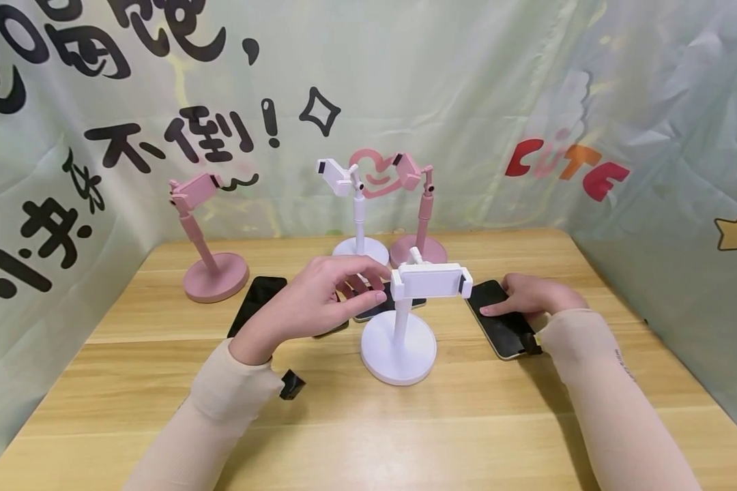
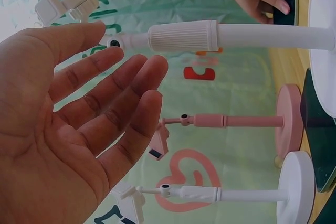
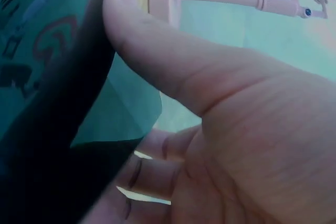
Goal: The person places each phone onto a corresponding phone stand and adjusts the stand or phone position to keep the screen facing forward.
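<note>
A white phone stand [image 1: 399, 351] stands upright at the middle of the table, its empty holder [image 1: 431, 280] facing the person. My left hand [image 1: 322, 296] hovers just left of that holder. In the left wrist view the fingers of this hand [image 2: 100, 108] are loosely bent beside the post [image 2: 273, 36], with nothing held. On the right, my right hand [image 1: 543, 296] grips a black phone [image 1: 497, 327] by its right edge. The right wrist view has the thumb [image 3: 152, 40] on the glossy screen [image 3: 131, 93] and the other fingers partly hidden behind the phone.
Behind stand a second white stand [image 1: 359, 218] and a pink one [image 1: 424, 218]; another pink stand [image 1: 205, 256] is at the left. Dark phones lie near the left hand [image 1: 258, 300] and behind the front stand [image 1: 374, 312]. A printed cloth [image 1: 436, 88] encloses the table's back and sides.
</note>
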